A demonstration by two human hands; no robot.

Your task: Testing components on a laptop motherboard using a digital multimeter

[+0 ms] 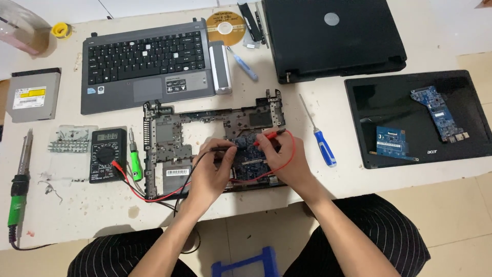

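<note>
The person sits at the bench (359,179) with an opened laptop base (205,149) in front of them, its blue circuit board (248,161) exposed toward the right of the shell. The left hand (207,172) pinches a black test probe (225,147), its tip aimed right onto the board. The right hand (284,156) pinches a red test probe (271,135), held just above the board's far edge. Both hands are closed around their probes, and the two tips sit near each other over the same patch of the board. Red and black leads trail left to a black multimeter (107,155) lying beside the shell, with a green-handled screwdriver (135,161) between them.

This looks like the measuring step: both probes are on or just off the board while the meter sits to the left. Its display is too small for me to read from here. A good reading would need both tips held steady on their contact points.

A blue-handled screwdriver (320,138) lies right of the shell, and a soldering iron (19,190) rests at the left edge.
</note>
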